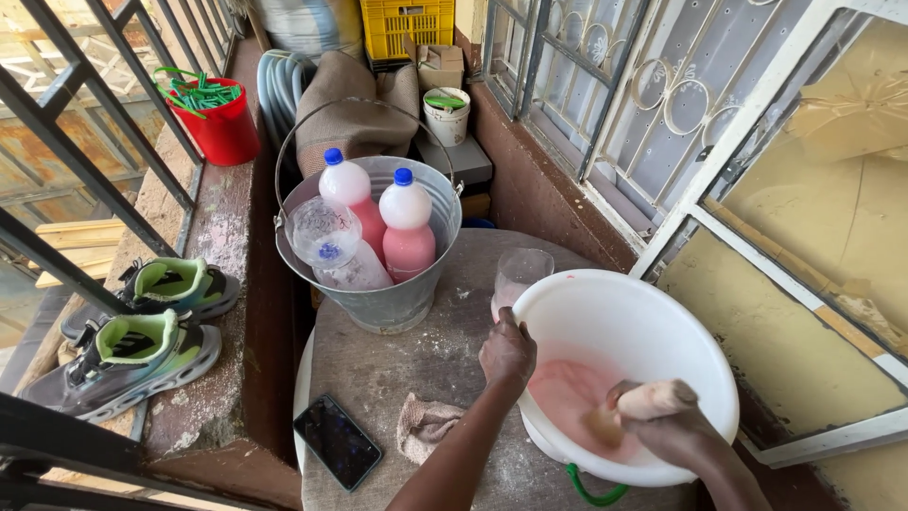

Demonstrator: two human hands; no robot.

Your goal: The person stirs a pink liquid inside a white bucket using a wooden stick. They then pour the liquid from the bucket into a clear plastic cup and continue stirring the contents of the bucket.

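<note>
The left hand (508, 352) grips the rim of the white basin (662, 312). The right hand (673, 428) clasps a wooden stick (632, 407) dipped in pink liquid (563, 393).

i was looking at a home balcony: iron window grilles (605, 85) ahead of my hands, railing bars (104, 123) and worn sneakers (132, 350) to their left, a red peg bucket (219, 128) and yellow crate (409, 26) farther ahead.

phone (338, 441): dark screen, table front | cardboard box (440, 66): far back
</note>
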